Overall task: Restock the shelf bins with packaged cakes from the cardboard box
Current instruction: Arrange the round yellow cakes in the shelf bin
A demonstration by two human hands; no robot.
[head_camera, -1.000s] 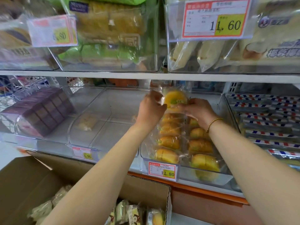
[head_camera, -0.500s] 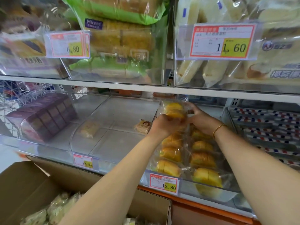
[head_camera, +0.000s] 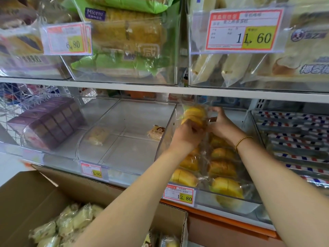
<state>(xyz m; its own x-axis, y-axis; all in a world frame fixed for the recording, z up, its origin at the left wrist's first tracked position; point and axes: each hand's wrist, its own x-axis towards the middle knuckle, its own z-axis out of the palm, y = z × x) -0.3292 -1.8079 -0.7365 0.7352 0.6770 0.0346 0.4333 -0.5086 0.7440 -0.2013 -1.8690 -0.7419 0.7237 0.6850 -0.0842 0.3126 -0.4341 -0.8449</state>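
Both my hands hold one clear-wrapped yellow cake (head_camera: 194, 114) at the back of a clear shelf bin (head_camera: 231, 205) on the lower shelf. My left hand (head_camera: 186, 133) grips its lower left side, and my right hand (head_camera: 219, 124) pinches the wrapper on its right. The bin holds several more yellow cakes (head_camera: 221, 169) in two rows, behind a 12.80 price tag (head_camera: 179, 195). The open cardboard box (head_camera: 26, 196) sits at the lower left with pale wrapped cakes (head_camera: 71, 223) inside.
Left of the yellow cakes, a clear bin (head_camera: 124, 139) holds one small packet (head_camera: 156, 132); another pale packet (head_camera: 97, 137) lies further left. Purple boxes (head_camera: 49, 123) stand far left. Striped packs (head_camera: 293, 139) fill the right bin. The upper shelf (head_camera: 160, 90) overhangs with full bins.
My hands carried the yellow cake a little deeper toward the back of the bin. My head came closer to the shelf and looks slightly lower left.
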